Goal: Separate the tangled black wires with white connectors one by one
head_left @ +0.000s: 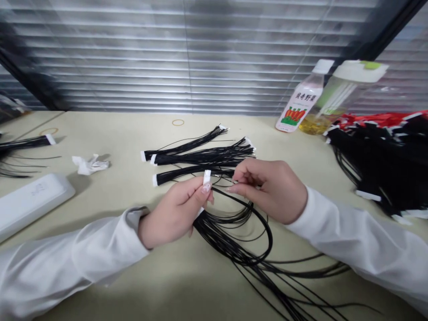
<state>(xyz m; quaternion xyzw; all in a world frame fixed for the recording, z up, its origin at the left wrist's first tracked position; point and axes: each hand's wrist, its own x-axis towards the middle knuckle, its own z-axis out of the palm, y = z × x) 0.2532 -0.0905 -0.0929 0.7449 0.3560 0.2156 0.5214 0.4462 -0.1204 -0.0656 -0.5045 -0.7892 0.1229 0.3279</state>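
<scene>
My left hand pinches a narrow white connector strip between thumb and fingers, and a long bundle of thin black wires hangs from it in loose loops across the table. My right hand is just to the right, its thumb and forefinger pinched together on what looks like a thin strand, though the strand is hard to make out. Beyond both hands lie several similar black wire bundles with white ends, side by side.
A large heap of black wire bundles with red and white pieces lies at right, beside a juice bottle and a clear lidded tumbler. At left are a white plastic case, crumpled tissue, rubber bands and another bundle.
</scene>
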